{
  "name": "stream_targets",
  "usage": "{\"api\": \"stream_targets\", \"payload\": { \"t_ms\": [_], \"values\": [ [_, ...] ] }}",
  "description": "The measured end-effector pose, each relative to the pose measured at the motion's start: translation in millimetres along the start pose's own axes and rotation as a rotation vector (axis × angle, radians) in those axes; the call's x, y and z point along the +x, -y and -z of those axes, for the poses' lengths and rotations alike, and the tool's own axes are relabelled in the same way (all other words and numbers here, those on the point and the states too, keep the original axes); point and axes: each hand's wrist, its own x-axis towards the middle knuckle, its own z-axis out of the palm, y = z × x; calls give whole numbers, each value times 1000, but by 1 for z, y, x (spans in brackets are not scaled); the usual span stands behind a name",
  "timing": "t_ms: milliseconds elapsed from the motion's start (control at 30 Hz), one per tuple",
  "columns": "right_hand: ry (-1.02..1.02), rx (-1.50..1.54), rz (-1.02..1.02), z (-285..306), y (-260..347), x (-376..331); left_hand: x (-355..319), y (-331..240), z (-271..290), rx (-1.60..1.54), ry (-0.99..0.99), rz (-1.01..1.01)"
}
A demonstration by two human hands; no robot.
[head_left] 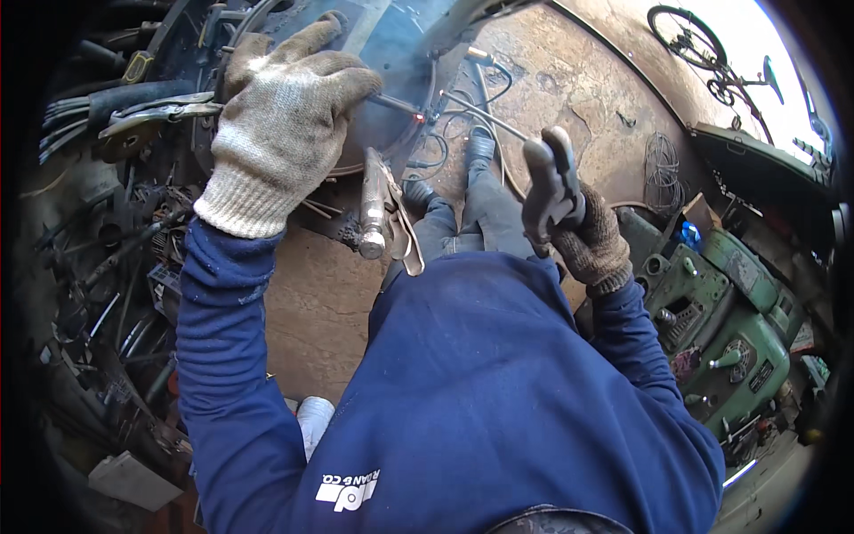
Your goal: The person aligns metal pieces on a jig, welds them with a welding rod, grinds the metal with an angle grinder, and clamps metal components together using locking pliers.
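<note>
My left hand (pixel 285 125), in a pale knit glove, lies flat with fingers spread on a dark round metal workpiece (pixel 391 44). My right hand (pixel 587 236), in a darker glove, grips a welding electrode holder (pixel 550 178). A thin rod (pixel 485 116) runs from the holder's jaws toward the workpiece. A small red glow (pixel 418 117) shows at the workpiece's edge, with bluish smoke above it. Silver locking pliers (pixel 378 209) hang clamped at the lower rim, just right of my left wrist.
Another pair of locking pliers (pixel 156 111) and black hoses (pixel 107 98) are at the upper left. Scrap metal (pixel 116 276) is piled along the left. A green machine (pixel 729 329) stands at the right, a bicycle (pixel 698 44) at the upper right. Cables (pixel 663 169) lie on the brown floor.
</note>
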Motion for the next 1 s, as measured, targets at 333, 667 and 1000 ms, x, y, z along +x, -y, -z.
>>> {"api": "stream_targets", "payload": {
  "t_ms": [333, 667, 1000],
  "values": [
    [156, -73, -91, 51, 29, 48, 2, -3, 9, 16, 56, 11],
    [209, -60, -116, 57, 28, 60, 6, -5, 12, 70, 106, 22],
    [229, -153, -113, 54, 32, 64, 5, 0, 10, 49, 102, -4]
  ]
}}
